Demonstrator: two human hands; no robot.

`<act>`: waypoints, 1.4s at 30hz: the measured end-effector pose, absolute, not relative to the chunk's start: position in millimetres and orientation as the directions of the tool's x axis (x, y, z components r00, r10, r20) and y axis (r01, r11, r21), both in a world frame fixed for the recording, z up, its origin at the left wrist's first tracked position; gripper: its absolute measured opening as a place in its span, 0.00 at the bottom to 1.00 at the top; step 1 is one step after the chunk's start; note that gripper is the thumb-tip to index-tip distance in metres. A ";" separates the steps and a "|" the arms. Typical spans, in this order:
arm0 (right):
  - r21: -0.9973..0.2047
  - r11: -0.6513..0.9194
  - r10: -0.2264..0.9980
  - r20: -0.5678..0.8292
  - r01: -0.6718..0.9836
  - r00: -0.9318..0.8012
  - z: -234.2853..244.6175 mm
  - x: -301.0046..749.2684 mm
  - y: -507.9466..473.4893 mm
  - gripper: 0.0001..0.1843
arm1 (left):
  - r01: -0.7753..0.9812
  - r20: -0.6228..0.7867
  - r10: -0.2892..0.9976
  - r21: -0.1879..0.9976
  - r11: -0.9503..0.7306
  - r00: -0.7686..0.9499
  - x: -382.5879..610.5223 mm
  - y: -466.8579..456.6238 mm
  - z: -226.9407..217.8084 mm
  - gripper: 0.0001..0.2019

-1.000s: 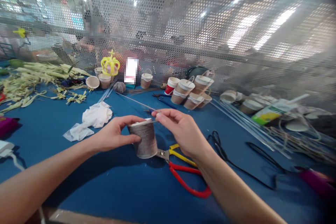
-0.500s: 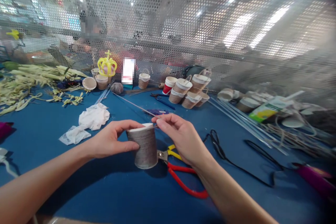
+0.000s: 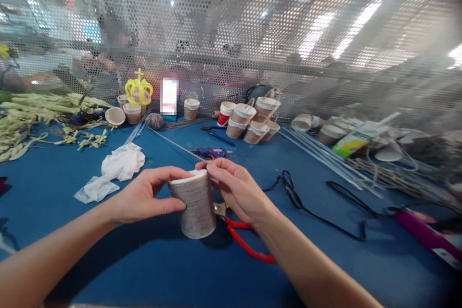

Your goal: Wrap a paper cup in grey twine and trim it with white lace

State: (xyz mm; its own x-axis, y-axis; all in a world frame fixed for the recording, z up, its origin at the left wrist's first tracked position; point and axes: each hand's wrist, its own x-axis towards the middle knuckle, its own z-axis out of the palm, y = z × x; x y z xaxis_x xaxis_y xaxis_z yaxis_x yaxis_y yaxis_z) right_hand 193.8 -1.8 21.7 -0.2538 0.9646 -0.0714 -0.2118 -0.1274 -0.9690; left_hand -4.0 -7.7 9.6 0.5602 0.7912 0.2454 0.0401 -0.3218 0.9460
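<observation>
A paper cup (image 3: 198, 214) wound round with grey yarn is tilted slightly above the blue table, its white rim showing at the top. My left hand (image 3: 146, 195) grips it from the left, fingers inside the mouth and thumb on the wound side. At the rim's right side, my right hand (image 3: 240, 187) pinches the yarn strand (image 3: 176, 145) against the cup. That strand runs back to a grey yarn ball (image 3: 154, 121). Behind my right hand lies a blue glue gun (image 3: 212, 152). Shears (image 3: 249, 249) with red and yellow handles lie partly hidden beneath it.
Crumpled white plastic (image 3: 122, 161) is on the left, near pale dried plant stalks (image 3: 32, 106). Small handled cups (image 3: 242, 114) are stacked at the back. Clear glue sticks (image 3: 325, 161) and a black cable (image 3: 306, 209) lie on the right. A perforated metal screen (image 3: 231, 19) stands behind.
My right hand has come in against the cup's rim, bringing the yarn with it. The cup leans a little more. The view has shifted slightly to the right.
</observation>
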 end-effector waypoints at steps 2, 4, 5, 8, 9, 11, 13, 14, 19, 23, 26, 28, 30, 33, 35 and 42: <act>-0.962 -0.136 0.962 -0.071 -0.238 -0.262 20.6 194.6 -2.1 0.08 | 0.041 0.245 0.794 0.946 -0.320 0.556 -3.4 -8.2 10.1 0.18; -0.958 -0.131 0.962 -0.061 -0.255 -0.266 19.6 195.9 -2.4 0.08 | 0.052 0.236 0.804 0.948 -0.314 0.546 -3.0 -8.6 9.9 0.18; -0.958 -0.123 0.963 -0.053 -0.257 -0.263 19.3 196.7 -2.7 0.08 | 0.059 0.232 0.809 0.949 -0.311 0.540 -3.0 -8.6 9.6 0.18; -0.962 -0.090 0.968 -0.024 -0.258 -0.248 19.0 199.1 -3.6 0.07 | 0.070 0.230 0.816 0.947 -0.313 0.531 -3.4 -8.2 8.3 0.18; -0.962 -0.084 0.969 -0.018 -0.259 -0.246 18.9 199.8 -3.8 0.07 | 0.068 0.231 0.814 0.947 -0.313 0.533 -3.6 -8.1 8.0 0.18; -0.961 -0.080 0.969 -0.013 -0.264 -0.247 18.4 200.8 -3.8 0.07 | 0.057 0.233 0.809 0.949 -0.311 0.539 -3.6 -7.9 8.0 0.18; -0.962 -0.082 0.969 -0.015 -0.262 -0.248 17.2 200.9 -3.1 0.07 | 0.051 0.233 0.805 0.950 -0.309 0.546 -3.4 -8.2 8.8 0.18; -0.962 -0.085 0.968 -0.018 -0.260 -0.250 16.5 200.7 -2.6 0.07 | 0.049 0.234 0.801 0.949 -0.311 0.552 -3.3 -8.5 9.4 0.18; -0.946 -0.140 0.957 -0.054 -0.294 -0.284 14.5 197.9 -2.6 0.08 | 0.025 0.245 0.787 0.949 -0.314 0.566 -2.9 -9.5 10.1 0.17; -0.907 -0.199 0.933 -0.060 -0.371 -0.355 14.8 197.5 -4.9 0.08 | -0.062 0.271 0.770 0.955 -0.290 0.578 -2.1 -9.1 9.3 0.17; -0.894 -0.205 0.919 -0.036 -0.399 -0.392 14.5 199.3 -4.6 0.09 | -0.119 0.272 0.763 0.961 -0.251 0.586 -1.6 -8.7 9.5 0.16; -0.893 -0.193 0.915 -0.014 -0.406 -0.403 13.7 200.8 -3.1 0.09 | -0.130 0.266 0.759 0.963 -0.235 0.594 -1.7 -8.4 9.4 0.15; -0.896 -0.171 0.913 0.013 -0.409 -0.408 12.5 202.2 -1.0 0.10 | -0.131 0.263 0.756 0.964 -0.232 0.600 -2.2 -7.7 8.8 0.15; -0.913 -0.141 0.913 0.030 -0.384 -0.406 10.6 204.2 2.1 0.11 | -0.120 0.261 0.757 0.964 -0.237 0.599 -3.2 -5.6 7.7 0.14; -0.933 -0.116 0.916 0.032 -0.341 -0.400 9.9 205.8 3.6 0.11 | -0.082 0.247 0.760 0.965 -0.249 0.602 -4.1 -3.8 7.6 0.13; -0.990 0.142 0.929 0.127 0.018 -0.348 12.7 207.5 4.6 0.09 | 0.210 0.146 0.764 0.914 -0.347 0.628 -5.2 0.2 10.1 0.10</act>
State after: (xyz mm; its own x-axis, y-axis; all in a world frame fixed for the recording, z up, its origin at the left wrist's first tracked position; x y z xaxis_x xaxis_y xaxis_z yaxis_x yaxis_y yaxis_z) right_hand 207.5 4.6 12.7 -0.3484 0.9287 0.1270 0.0182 0.1422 -0.9897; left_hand -5.2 0.2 10.1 0.6282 0.7642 0.1459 0.2100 -0.3472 0.9140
